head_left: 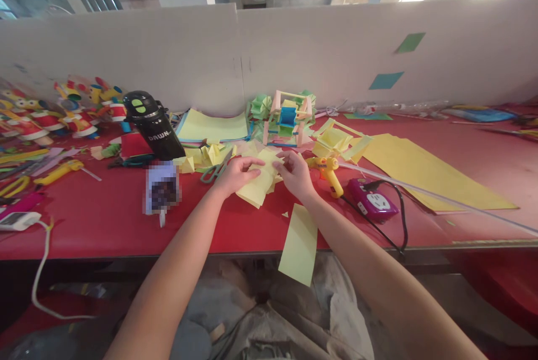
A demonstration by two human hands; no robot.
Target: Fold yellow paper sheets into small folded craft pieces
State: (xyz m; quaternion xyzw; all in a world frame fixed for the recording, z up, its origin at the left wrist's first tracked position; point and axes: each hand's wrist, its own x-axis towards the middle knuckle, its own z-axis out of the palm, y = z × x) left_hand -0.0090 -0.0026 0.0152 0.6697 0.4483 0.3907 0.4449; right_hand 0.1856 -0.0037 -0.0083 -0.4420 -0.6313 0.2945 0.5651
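- Reaching forward from the bottom of the view, two bare forearms meet over a red tabletop (105,220), seen from above by a head-worn camera.
- Nearest the viewer, a pale yellow paper strip (300,243) hangs over the tabletop's front edge, just below the right wrist.
- The left hand (235,174) and right hand (295,172) hold one piece of folded yellow paper (257,183) between them, fingers pinched on its upper edge from either side.
- The folded paper lies between the two hands, equally near both; its long axis slants from upper right down to lower left, its lower corner resting on the tabletop.
- The paper looks thin, matte and sharply creased.
- Just left of the left hand lie green-handled scissors (215,169); just right of the right hand lies a yellow glue gun (329,172), beside a purple power strip (372,201).
- Further left a black bottle (153,124) stands tilted.
- Further back sit stacked coloured paper sheets (212,126), a large yellow sheet (424,172), and a small paper Ferris wheel model (288,116).
- A white partition wall (336,51) closes the far side.
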